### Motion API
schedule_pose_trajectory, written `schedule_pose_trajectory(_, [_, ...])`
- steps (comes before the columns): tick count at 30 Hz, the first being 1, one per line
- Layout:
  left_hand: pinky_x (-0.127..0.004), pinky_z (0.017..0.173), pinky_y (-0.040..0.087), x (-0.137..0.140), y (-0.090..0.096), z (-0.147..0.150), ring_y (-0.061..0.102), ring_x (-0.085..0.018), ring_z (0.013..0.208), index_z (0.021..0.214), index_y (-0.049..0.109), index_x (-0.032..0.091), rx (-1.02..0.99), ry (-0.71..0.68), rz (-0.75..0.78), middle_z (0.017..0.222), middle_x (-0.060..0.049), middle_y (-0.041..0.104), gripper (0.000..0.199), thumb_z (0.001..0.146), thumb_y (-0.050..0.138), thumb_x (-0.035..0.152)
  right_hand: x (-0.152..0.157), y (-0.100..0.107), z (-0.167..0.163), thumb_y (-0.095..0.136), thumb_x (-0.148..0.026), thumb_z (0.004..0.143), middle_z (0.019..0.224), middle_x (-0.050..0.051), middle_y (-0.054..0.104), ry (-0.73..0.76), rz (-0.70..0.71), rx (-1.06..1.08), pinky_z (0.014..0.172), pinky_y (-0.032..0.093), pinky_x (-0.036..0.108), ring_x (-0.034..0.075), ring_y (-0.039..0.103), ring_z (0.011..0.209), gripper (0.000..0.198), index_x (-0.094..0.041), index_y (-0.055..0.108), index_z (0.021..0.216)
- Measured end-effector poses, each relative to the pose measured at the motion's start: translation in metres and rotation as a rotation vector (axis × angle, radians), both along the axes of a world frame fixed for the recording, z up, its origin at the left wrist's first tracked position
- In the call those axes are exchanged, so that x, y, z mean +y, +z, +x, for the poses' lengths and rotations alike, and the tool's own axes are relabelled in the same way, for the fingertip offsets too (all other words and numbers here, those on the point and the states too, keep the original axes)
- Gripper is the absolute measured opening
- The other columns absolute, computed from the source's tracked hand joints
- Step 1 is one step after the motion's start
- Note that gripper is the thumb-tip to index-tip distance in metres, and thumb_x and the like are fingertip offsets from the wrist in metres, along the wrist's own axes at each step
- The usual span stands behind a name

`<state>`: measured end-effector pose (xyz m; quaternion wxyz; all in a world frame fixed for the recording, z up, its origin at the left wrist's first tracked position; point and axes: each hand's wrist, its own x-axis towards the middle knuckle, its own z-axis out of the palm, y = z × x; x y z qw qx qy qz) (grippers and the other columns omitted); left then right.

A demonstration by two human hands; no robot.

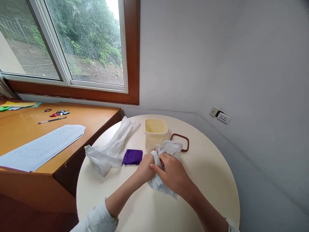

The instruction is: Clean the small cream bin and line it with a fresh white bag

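Both hands are closed on a crumpled white plastic bag (170, 147) over the round table. My left hand (146, 166) wraps its fingers around the bunched middle of the bag. My right hand (174, 170) grips it from the other side, thumb pointing toward the left hand. Part of the bag sticks out above the hands and part spreads below them. Just behind stands a pale yellow plastic bin (156, 132), open at the top. A brown rounded-square ring (187, 146) lies to its right, partly behind the bag. Left of my hands is a folded purple cloth (132, 157).
Another white plastic bag (113, 148) lies spread on the left of the round table (207, 180). A wooden desk (101, 112) adjoins at left, holding paper sheets (45, 148), a pen (52, 120) and keys (60, 112). Wall sockets (224, 118) are at right.
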<state>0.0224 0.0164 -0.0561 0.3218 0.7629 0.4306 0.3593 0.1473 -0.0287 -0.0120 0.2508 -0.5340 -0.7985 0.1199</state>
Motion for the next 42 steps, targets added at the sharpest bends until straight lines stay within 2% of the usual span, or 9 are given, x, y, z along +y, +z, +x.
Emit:
schedule_pose_trajectory(5, [-0.027, 0.069, 0.041, -0.006, 0.01, -0.002, 0.049, -0.015, 0.076, 0.073, 0.055, 0.016, 0.006, -0.017, -0.007, 0.083, -0.003, 0.048, 0.014, 0.068, 0.045, 0.007, 0.012, -0.007, 0.011, 0.046, -0.02, 0.079, 0.062, -0.003, 0.052, -0.063, 0.048, 0.011, 0.055, 0.028, 0.023, 0.012, 0.046, 0.059, 0.018, -0.02, 0.04, 0.063])
schedule_pose_trajectory(9, [-0.034, 0.077, 0.039, -0.009, 0.013, -0.002, 0.041, -0.02, 0.085, 0.071, 0.063, 0.018, 0.08, 0.089, 0.148, 0.084, -0.004, 0.041, 0.013, 0.075, 0.051, 0.017, 0.021, -0.012, 0.02, 0.045, -0.021, 0.077, 0.06, -0.003, 0.05, -0.106, 0.037, 0.084, 0.053, 0.028, 0.023, 0.012, 0.044, 0.056, 0.016, -0.02, 0.041, 0.061])
schedule_pose_trajectory(14, [-0.034, 0.078, 0.038, -0.012, 0.01, -0.007, 0.036, -0.019, 0.085, 0.056, 0.054, 0.016, 0.076, 0.099, 0.212, 0.083, -0.003, 0.033, 0.016, 0.07, 0.053, 0.008, 0.029, -0.022, 0.025, 0.045, -0.024, 0.076, 0.053, -0.004, 0.045, -0.103, -0.041, 0.241, 0.049, 0.028, 0.022, 0.011, 0.039, 0.051, 0.018, -0.021, 0.041, 0.058])
schedule_pose_trajectory(22, [-0.031, 0.082, 0.039, -0.012, 0.008, -0.009, 0.038, -0.019, 0.09, 0.056, 0.053, 0.015, -0.381, -0.019, -0.003, 0.086, -0.004, 0.035, 0.027, 0.071, 0.067, 0.033, 0.04, -0.033, 0.028, 0.047, -0.026, 0.073, 0.054, -0.003, 0.051, -0.021, -0.175, 0.448, 0.047, 0.031, 0.021, 0.011, 0.043, 0.05, 0.014, -0.019, 0.052, 0.062])
schedule_pose_trajectory(28, [-0.031, 0.09, 0.038, -0.011, 0.01, -0.009, 0.041, -0.025, 0.113, 0.078, 0.069, 0.015, -0.701, -0.165, -0.281, 0.11, -0.009, 0.048, 0.024, 0.071, 0.067, 0.038, 0.041, -0.038, 0.028, 0.049, -0.026, 0.075, 0.058, -0.006, 0.048, -0.04, -0.184, 0.455, 0.051, 0.035, 0.022, 0.011, 0.044, 0.052, 0.006, -0.021, 0.052, 0.075])
schedule_pose_trajectory(31, [-0.03, 0.089, 0.039, -0.012, 0.01, -0.01, 0.042, -0.026, 0.117, 0.094, 0.069, 0.018, -0.713, -0.189, -0.373, 0.126, -0.009, 0.046, 0.027, 0.077, 0.061, 0.037, 0.037, -0.037, 0.025, 0.051, -0.021, 0.073, 0.073, -0.002, 0.056, -0.051, -0.057, 0.48, 0.064, 0.041, 0.027, 0.014, 0.052, 0.067, 0.017, -0.021, 0.052, 0.09])
schedule_pose_trajectory(34, [-0.031, 0.083, 0.042, -0.013, 0.012, -0.012, 0.05, -0.025, 0.108, 0.111, 0.062, 0.019, -0.66, -0.231, -0.426, 0.123, -0.009, 0.053, 0.036, 0.082, 0.054, 0.04, 0.032, -0.031, 0.024, 0.046, -0.014, 0.075, 0.094, 0.004, 0.058, 0.032, 0.09, 0.51, 0.078, 0.04, 0.031, 0.018, 0.052, 0.088, 0.026, -0.021, 0.055, 0.099])
schedule_pose_trajectory(37, [-0.031, 0.08, 0.044, -0.014, 0.014, -0.017, 0.055, -0.024, 0.1, 0.119, 0.055, 0.018, -0.561, -0.315, -0.431, 0.115, -0.009, 0.058, 0.043, 0.083, 0.051, 0.043, 0.03, -0.022, 0.028, 0.046, -0.014, 0.076, 0.097, 0.005, 0.057, 0.183, -0.01, 0.552, 0.075, 0.041, 0.03, 0.018, 0.052, 0.088, 0.033, -0.021, 0.056, 0.106])
schedule_pose_trajectory(42, [-0.031, 0.088, 0.042, -0.016, 0.015, -0.025, 0.049, -0.022, 0.108, 0.132, 0.036, 0.024, -0.42, -0.441, -0.406, 0.122, -0.009, 0.05, 0.064, 0.076, 0.063, 0.037, 0.035, -0.01, 0.037, 0.056, -0.027, 0.078, 0.091, 0.002, 0.057, 0.333, -0.212, 0.575, 0.072, 0.041, 0.028, 0.015, 0.05, 0.08, 0.028, -0.02, 0.058, 0.105])
